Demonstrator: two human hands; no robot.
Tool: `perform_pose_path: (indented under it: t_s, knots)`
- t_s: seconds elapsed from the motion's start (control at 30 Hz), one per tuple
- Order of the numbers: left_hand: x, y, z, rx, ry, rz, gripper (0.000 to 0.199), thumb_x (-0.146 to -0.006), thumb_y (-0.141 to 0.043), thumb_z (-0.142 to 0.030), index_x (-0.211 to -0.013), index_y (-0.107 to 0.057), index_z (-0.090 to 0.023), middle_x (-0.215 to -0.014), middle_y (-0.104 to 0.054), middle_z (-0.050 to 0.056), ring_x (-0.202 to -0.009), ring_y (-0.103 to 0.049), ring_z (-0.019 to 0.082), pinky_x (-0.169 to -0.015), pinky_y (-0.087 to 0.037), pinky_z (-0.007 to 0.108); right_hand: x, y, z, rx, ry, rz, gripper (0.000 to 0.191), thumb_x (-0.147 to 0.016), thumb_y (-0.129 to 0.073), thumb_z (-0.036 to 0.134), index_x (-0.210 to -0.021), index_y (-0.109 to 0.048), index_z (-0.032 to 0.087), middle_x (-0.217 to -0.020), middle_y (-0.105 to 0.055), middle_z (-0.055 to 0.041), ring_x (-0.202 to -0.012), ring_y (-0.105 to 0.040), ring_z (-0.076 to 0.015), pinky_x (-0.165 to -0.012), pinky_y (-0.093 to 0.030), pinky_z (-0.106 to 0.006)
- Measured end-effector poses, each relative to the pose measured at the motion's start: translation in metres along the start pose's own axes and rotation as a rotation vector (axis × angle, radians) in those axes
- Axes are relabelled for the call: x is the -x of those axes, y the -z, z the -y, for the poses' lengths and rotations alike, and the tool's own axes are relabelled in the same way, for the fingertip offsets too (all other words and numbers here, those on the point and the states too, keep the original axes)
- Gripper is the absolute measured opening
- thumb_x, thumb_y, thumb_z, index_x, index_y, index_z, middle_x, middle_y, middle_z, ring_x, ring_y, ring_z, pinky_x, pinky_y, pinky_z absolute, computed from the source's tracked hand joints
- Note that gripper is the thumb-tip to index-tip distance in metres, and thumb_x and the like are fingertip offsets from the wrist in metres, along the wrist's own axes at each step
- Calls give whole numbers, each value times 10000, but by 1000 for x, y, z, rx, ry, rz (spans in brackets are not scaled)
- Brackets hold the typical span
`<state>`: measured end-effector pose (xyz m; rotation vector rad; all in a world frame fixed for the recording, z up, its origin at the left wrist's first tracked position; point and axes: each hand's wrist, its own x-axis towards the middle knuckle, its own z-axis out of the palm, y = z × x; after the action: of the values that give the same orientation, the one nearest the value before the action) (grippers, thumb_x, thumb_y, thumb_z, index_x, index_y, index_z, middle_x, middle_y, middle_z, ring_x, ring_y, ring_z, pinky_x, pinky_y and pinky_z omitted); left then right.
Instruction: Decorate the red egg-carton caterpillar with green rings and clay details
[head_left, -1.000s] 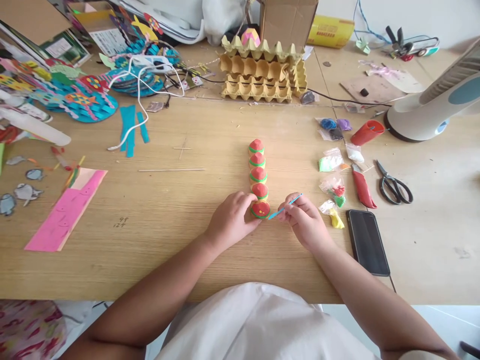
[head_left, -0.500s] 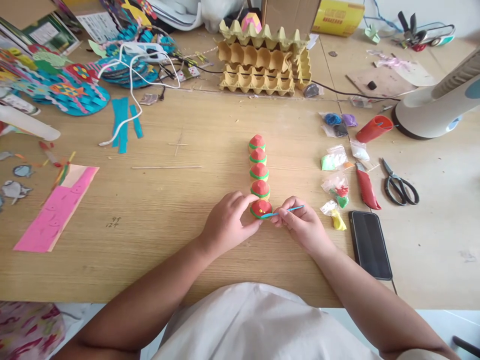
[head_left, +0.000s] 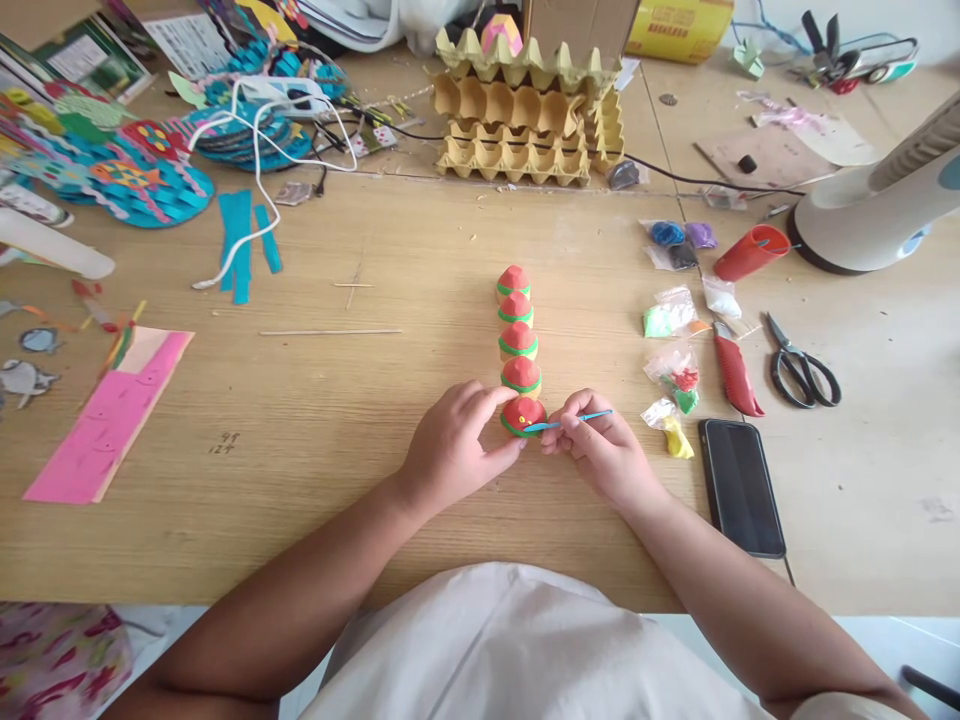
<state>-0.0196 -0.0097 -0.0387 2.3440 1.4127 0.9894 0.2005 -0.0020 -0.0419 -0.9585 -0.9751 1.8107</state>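
A caterpillar-like row of red egg-carton cups [head_left: 517, 338], each with a green band, runs away from me on the table. The nearest cup [head_left: 523, 411] has small yellow dots on it. My left hand [head_left: 457, 440] steadies this cup, with a finger on its far left side and the thumb at its near edge. In the pinched fingers of my right hand [head_left: 600, 445] is a thin blue modelling tool [head_left: 577, 419]. Its flat tip reaches over the front of the nearest cup, by the yellow dots; whether it touches is too small to tell.
To the right lie bags of coloured clay [head_left: 675, 316], a red cutter [head_left: 736, 375], black scissors [head_left: 802, 370], a phone [head_left: 741, 487] and a red cup [head_left: 752, 252]. Egg cartons [head_left: 514, 150] stand behind. Pink paper [head_left: 112, 420], thin sticks [head_left: 330, 332] and a white cable [head_left: 262, 190] lie left.
The view has shifted very slightly. The tool's tip sits a touch higher on the nearest cup, and my right hand has moved a little to the right. My left hand keeps its hold.
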Motion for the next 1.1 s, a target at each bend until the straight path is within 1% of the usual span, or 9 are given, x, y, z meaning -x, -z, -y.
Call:
perform_pose_path:
  t_s: [0.5, 0.67, 0.8, 1.1]
  knots:
    - [0, 0, -1, -1, -7, -5, 364, -879, -731, -210, -1222, -608, -202, -884, -633, 20, -805, -620, 203, -740, -510, 328, -1, -2, 1, -39, -46, -22, 350, -867, -839, 497, -880, -600, 242, -802, -815, 3, -713, -742, -146, -710, -537, -270]
    - [0, 1, -1, -3, -10, -7, 359, -884, -726, -214, -1223, -605, -212, -878, -634, 17, -804, -623, 206, -736, -509, 329, 0, -2, 2, -30, -50, -33, 365, -855, -844, 512, -876, -596, 244, -801, -810, 0, -715, -738, -161, -708, -532, -291]
    - [0, 1, -1, 0, -8, -6, 357, -882, -725, -209, -1220, -608, -210, -879, -631, 17, -806, -623, 205, -738, -509, 329, 1, -3, 3, -45, -67, -39, 372, -847, -851, 508, -874, -590, 244, -797, -807, 0, -715, -734, -157, -711, -525, -286]
    - [0, 1, -2, -15, -10, -5, 339, -895, -713, -223, -1217, -609, -212, -855, -623, 15, -793, -619, 205, -716, -499, 324, 0, -5, 3, -115, -102, -39, 363, -831, -869, 478, -877, -595, 245, -789, -802, 8, -711, -731, -149, -721, -552, -282]
